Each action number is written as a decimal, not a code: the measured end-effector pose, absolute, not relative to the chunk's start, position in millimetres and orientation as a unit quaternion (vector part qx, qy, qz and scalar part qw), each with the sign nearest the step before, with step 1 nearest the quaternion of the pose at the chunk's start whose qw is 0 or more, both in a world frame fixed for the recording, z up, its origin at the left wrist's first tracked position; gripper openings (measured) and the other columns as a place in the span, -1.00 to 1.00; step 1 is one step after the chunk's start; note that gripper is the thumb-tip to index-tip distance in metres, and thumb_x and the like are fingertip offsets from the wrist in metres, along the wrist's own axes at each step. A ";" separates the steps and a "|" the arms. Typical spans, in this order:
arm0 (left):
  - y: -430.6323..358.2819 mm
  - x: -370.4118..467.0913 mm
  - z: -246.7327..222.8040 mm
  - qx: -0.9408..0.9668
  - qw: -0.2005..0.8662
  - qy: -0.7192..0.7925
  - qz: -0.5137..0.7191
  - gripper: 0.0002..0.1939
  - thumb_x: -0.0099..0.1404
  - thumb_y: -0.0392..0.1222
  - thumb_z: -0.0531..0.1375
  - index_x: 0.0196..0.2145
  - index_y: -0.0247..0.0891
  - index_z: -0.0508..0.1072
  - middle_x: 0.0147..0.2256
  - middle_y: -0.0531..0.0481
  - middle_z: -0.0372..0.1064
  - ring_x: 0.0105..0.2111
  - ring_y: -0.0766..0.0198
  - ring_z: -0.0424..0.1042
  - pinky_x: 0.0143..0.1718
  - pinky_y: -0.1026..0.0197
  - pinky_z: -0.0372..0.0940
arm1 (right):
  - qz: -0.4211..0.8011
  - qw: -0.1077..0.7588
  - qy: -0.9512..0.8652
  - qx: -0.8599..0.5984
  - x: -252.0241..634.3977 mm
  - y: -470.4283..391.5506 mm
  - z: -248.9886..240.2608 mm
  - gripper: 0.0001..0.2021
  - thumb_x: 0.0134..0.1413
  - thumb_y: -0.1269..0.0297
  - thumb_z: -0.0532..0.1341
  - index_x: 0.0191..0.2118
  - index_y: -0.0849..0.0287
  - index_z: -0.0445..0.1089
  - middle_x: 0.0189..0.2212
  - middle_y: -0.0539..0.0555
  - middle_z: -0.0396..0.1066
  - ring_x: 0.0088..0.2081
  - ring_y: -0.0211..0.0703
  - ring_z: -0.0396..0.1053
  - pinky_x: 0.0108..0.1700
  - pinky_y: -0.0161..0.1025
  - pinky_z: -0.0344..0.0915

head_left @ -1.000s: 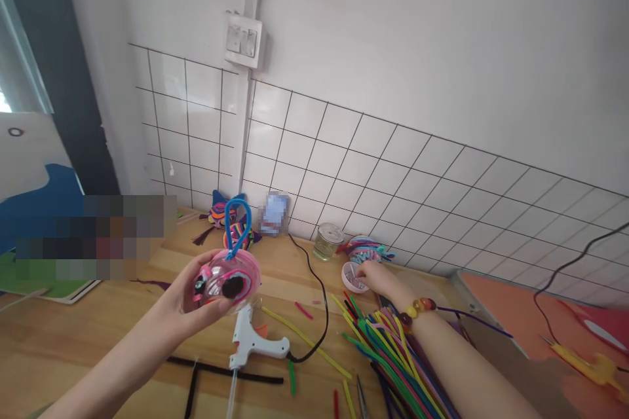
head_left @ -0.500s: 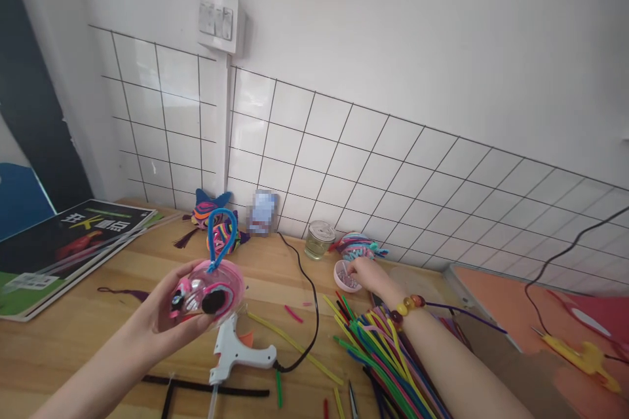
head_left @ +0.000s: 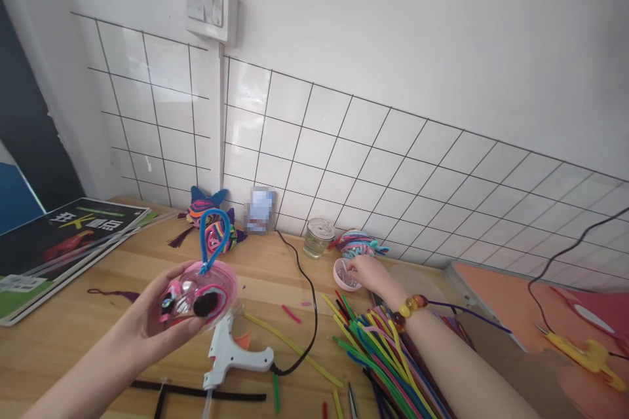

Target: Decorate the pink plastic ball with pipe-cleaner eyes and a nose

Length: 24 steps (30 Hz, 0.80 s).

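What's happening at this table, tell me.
A person is busy with both hands at a wooden table. The left hand holds up a clear and pink ornament with a blue loop on top, while the right hand has its fingers in a small pink bowl of little pieces, too small to make out. A white glue gun lies between the hands, and a bundle of colourful pipe cleaners lies beside the right forearm.

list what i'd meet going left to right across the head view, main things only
dark printed sheet → pink and clear ball in the left hand → blurred-out upright thing by the wall → lidded glass jar → small pink bowl with the right hand at it → beaded bracelet → yellow tool
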<state>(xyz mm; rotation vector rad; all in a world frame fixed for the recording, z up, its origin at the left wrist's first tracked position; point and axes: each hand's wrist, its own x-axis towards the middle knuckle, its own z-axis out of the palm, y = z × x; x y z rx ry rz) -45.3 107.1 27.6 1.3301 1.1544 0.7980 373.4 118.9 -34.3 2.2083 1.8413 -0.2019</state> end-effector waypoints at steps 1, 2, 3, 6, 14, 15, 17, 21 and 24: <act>107.3 -44.7 27.5 0.565 0.567 0.492 0.341 -0.14 -0.13 0.19 0.33 0.06 -0.14 0.10 0.00 -0.11 0.38 -0.01 -0.02 0.37 -0.07 0.19 0.36 | -0.070 0.136 0.634 0.758 375.0 118.9 -33.5 -0.71 0.19 0.21 0.15 -0.01 0.20 0.30 -0.04 0.12 0.33 -0.11 -0.12 0.37 -0.10 -0.06 0.35; 107.5 -44.2 27.0 0.565 0.566 0.493 0.342 -0.15 -0.14 0.18 0.34 0.05 -0.15 0.12 -0.01 -0.11 0.38 -0.01 -0.02 0.37 -0.07 0.19 0.36 | -0.071 0.142 0.634 0.757 376.5 118.8 -32.6 -0.71 0.19 0.20 0.15 -0.01 0.20 0.30 -0.05 0.12 0.34 -0.11 -0.12 0.37 -0.10 -0.06 0.35; 107.7 -43.8 26.3 0.565 0.564 0.495 0.344 -0.16 -0.14 0.19 0.34 0.04 -0.15 0.13 -0.01 -0.12 0.38 -0.01 -0.02 0.37 -0.06 0.18 0.36 | -0.073 0.149 0.634 0.755 377.8 118.6 -31.8 -0.71 0.19 0.20 0.15 -0.02 0.20 0.31 -0.05 0.12 0.34 -0.11 -0.12 0.37 -0.10 -0.06 0.36; 109.0 -43.6 23.1 0.569 0.559 0.498 0.339 -0.16 -0.12 0.20 0.32 0.04 -0.16 0.13 0.00 -0.13 0.37 0.00 -0.03 0.37 -0.06 0.16 0.35 | -0.080 0.167 0.633 0.752 379.6 117.8 -29.9 -0.72 0.19 0.20 0.16 -0.02 0.20 0.31 -0.05 0.12 0.34 -0.12 -0.12 0.38 -0.11 -0.08 0.36; 106.9 -41.0 25.6 0.565 0.569 0.495 0.335 -0.15 -0.13 0.20 0.32 0.04 -0.16 0.12 -0.03 -0.12 0.39 -0.03 0.00 0.39 -0.09 0.19 0.37 | -0.083 0.179 0.632 0.750 370.2 121.3 -34.2 -0.72 0.19 0.20 0.15 -0.02 0.19 0.31 -0.04 0.12 0.33 -0.11 -0.11 0.37 -0.10 -0.08 0.35; 106.0 -40.0 27.0 0.561 0.567 0.498 0.339 -0.16 -0.14 0.19 0.33 0.03 -0.16 0.14 -0.04 -0.11 0.41 -0.04 -0.01 0.40 -0.09 0.19 0.37 | -0.082 0.179 0.632 0.750 369.0 122.2 -35.9 -0.71 0.19 0.20 0.15 -0.02 0.19 0.31 -0.04 0.12 0.33 -0.11 -0.11 0.37 -0.10 -0.08 0.35; 104.6 -38.6 29.2 0.554 0.564 0.503 0.350 -0.18 -0.17 0.17 0.34 0.01 -0.15 0.18 -0.06 -0.10 0.43 -0.03 -0.02 0.40 -0.10 0.18 0.38 | -0.079 0.179 0.632 0.750 367.3 123.7 -39.5 -0.70 0.19 0.20 0.16 -0.01 0.21 0.31 -0.04 0.13 0.33 -0.11 -0.11 0.37 -0.10 -0.07 0.36; 105.0 -39.8 29.5 0.554 0.567 0.500 0.349 -0.20 -0.15 0.16 0.34 0.01 -0.15 0.17 -0.05 -0.10 0.42 -0.03 0.00 0.40 -0.09 0.19 0.38 | -0.072 0.182 0.631 0.750 367.3 124.5 -44.1 -0.70 0.18 0.21 0.16 -0.01 0.21 0.31 -0.04 0.14 0.33 -0.10 -0.11 0.37 -0.09 -0.08 0.35; 105.9 -41.3 27.9 0.559 0.573 0.492 0.342 -0.18 -0.14 0.15 0.34 0.02 -0.15 0.15 -0.05 -0.09 0.42 -0.06 0.01 0.42 -0.11 0.19 0.39 | -0.073 0.185 0.636 0.745 369.2 123.0 -43.0 -0.70 0.19 0.20 0.15 0.00 0.21 0.30 -0.04 0.13 0.33 -0.11 -0.11 0.37 -0.10 -0.05 0.36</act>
